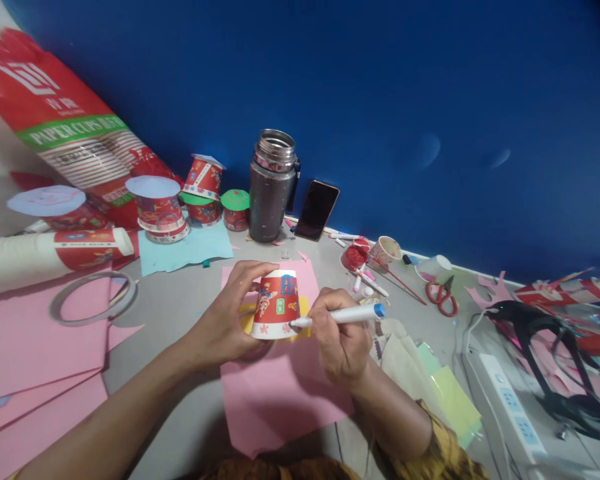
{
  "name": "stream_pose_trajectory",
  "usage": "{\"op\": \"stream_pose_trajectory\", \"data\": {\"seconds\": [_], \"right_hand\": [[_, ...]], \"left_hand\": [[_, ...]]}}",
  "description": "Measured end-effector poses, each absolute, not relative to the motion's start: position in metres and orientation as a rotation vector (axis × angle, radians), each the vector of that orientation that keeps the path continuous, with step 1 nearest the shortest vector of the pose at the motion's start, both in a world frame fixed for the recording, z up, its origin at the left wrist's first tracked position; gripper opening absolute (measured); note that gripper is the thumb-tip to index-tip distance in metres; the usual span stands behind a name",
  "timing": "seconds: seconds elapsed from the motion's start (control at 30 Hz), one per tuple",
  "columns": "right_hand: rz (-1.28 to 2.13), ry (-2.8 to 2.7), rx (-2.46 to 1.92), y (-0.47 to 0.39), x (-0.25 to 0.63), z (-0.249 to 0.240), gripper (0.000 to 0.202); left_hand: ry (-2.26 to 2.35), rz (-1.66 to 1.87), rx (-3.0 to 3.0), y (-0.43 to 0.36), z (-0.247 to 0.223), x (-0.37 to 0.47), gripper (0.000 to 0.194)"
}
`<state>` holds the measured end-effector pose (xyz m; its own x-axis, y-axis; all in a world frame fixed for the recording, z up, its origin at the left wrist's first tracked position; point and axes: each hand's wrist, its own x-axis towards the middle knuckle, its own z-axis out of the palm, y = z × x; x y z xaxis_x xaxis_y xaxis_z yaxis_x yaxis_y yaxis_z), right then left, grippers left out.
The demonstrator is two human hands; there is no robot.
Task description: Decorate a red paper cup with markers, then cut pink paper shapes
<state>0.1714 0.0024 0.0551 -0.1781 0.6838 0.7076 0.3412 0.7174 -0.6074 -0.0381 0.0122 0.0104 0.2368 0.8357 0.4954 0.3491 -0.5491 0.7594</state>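
Observation:
A red and white paper cup [269,312] is held upside down over a pink sheet [285,407]. My left hand [225,313] grips it from the left, fingers at its top and thumb side near its rim. My right hand [341,337] is closed round a white marker with a blue end [353,313]. The marker's dark tip is at the cup's white band with small pink flowers, on the lower right; whether it touches cannot be made out. Something yellow [304,325] shows behind the cup.
Behind stand a dark steel flask [270,200], a phone [317,210] and decorated cups [160,208]. Markers, red scissors [443,298], a power strip [513,407] and a black frame [575,407] are at the right. Tape [65,307] and pink paper [40,340] lie left.

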Motion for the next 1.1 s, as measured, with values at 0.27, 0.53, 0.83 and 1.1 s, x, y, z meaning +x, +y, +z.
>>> {"op": "stream_pose_trajectory", "data": {"seconds": [0.27, 0.53, 0.83, 1.1], "right_hand": [[0.410, -1.747, -0.842, 0.001, 0.174, 0.054, 0.017], [0.429, -1.698, -0.837, 0.002, 0.176, 0.057, 0.019], [0.410, -1.737, -0.836, 0.002, 0.174, 0.062, 0.018], [0.393, -1.770, -0.867, 0.000, 0.173, 0.060, 0.021]], "left_hand": [[1.094, 1.266, 2.015, 0.012, 0.013, -0.038, 0.079], [1.114, 1.235, 2.002, 0.012, 0.020, -0.040, 0.081], [1.081, 1.224, 2.008, 0.013, 0.017, -0.039, 0.083], [1.074, 1.217, 2.007, 0.011, 0.021, -0.040, 0.080]]}}
